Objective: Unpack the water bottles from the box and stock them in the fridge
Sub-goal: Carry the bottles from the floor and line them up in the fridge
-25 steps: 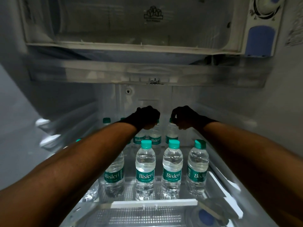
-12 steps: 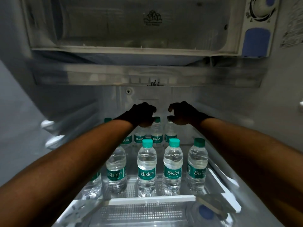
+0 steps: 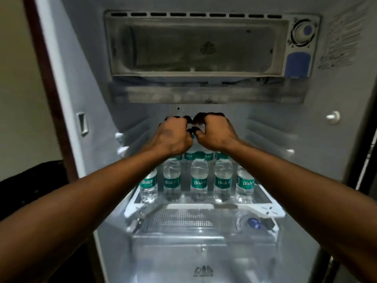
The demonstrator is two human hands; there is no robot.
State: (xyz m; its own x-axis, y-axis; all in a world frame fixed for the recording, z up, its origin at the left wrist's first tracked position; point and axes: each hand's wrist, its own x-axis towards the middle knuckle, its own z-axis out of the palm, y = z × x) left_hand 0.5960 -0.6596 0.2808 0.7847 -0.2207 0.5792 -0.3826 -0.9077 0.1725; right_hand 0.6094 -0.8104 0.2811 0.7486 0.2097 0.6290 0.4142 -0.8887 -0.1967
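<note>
- Both hands are seen raised inside the fridge (image 3: 98, 99): the left hand (image 3: 173, 137) and the right hand (image 3: 214, 133) have curled fingers; whether anything is gripped cannot be told.
- The water bottles (image 3: 199, 181) stand upright on the shelf (image 3: 189, 206), below and behind the fingertips.
- Filled, capped bottles are judged moderately heavy, smooth and slightly squeezable; the labelled waist or the neck under the cap is best gripped.

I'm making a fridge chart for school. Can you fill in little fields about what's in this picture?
place: open fridge
shelf: white-edged shelf
front row: five water bottles, upright, green labels
behind: more bottles, mostly hidden by the hands
left hand: fingers curled, above the bottles
right hand: fingers curled, beside the left
holding anything: cannot tell
</note>
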